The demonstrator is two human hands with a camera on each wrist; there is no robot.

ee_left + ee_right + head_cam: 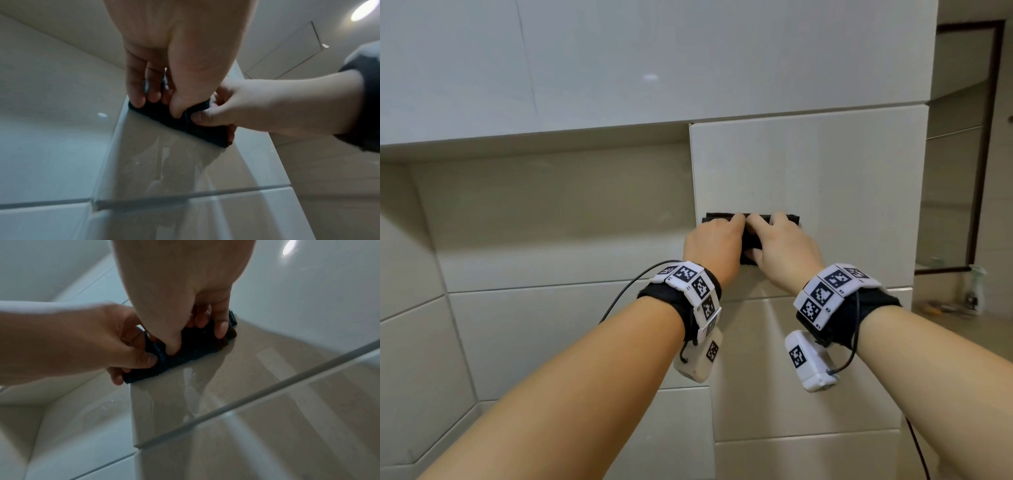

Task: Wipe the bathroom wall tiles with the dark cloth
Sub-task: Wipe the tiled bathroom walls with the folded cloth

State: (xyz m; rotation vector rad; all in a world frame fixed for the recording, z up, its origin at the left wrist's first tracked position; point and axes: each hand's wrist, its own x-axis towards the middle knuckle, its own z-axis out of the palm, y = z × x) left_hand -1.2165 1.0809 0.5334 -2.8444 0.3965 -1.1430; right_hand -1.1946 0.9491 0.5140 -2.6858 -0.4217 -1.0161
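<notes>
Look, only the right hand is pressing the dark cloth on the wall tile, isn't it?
Not quite. The head view shows both hands on the dark cloth: the left hand and the right hand hold it together against the wall tile.

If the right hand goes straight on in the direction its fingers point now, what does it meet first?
The right hand points up along the tiled wall, pressing the dark cloth against it. Above the cloth, only bare tile shows up to the horizontal joint. That path looks free, though depth is hard to judge.
</notes>
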